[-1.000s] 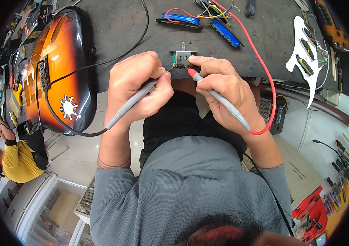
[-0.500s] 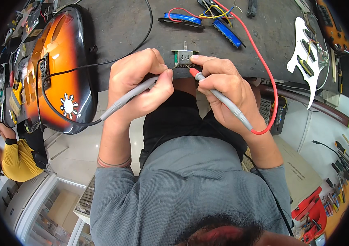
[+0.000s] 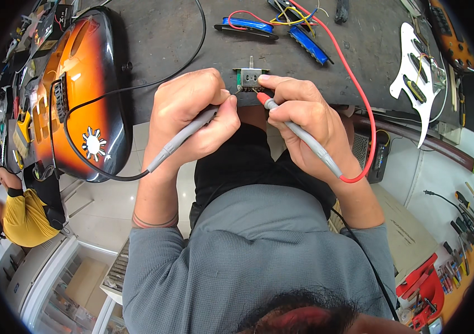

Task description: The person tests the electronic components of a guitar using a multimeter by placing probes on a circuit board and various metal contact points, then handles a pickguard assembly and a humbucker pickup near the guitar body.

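The pickup selector switch (image 3: 251, 76) sits at the near edge of the dark bench (image 3: 161, 42), between my hands, its 1 lever pointing away from me. Its terminals are too small to count, and my right fingertip covers part of its right side. My left hand (image 3: 195, 114) is curled in a pen grip around the black-lead probe (image 3: 184, 138); my fingers hide its front part, and only a thin metal tip shows beyond them, close to the terminals. My right hand (image 3: 309, 117) grasps the red-collared probe (image 3: 307, 140) the same way, with its index fingertip against the switch. I cannot tell whether either probe tip truly meets metal. The black lead (image 3: 131, 178) and the red lead (image 3: 372, 136) both run out past the top edge, so their far ends are cut off.

I count 2 probes, 2 leads and 1 switch. Further back lie 2 blue-wrapped pickups (image 3: 309, 47), with loose red and yellow wires, too tangled to count, beside them. To my left is 1 sunburst guitar body (image 3: 95, 94) bearing 1 white sun emblem (image 3: 93, 143); to my right, 1 white pickguard (image 3: 423, 106) with 3 dark slots, whose contents are hard to make out.
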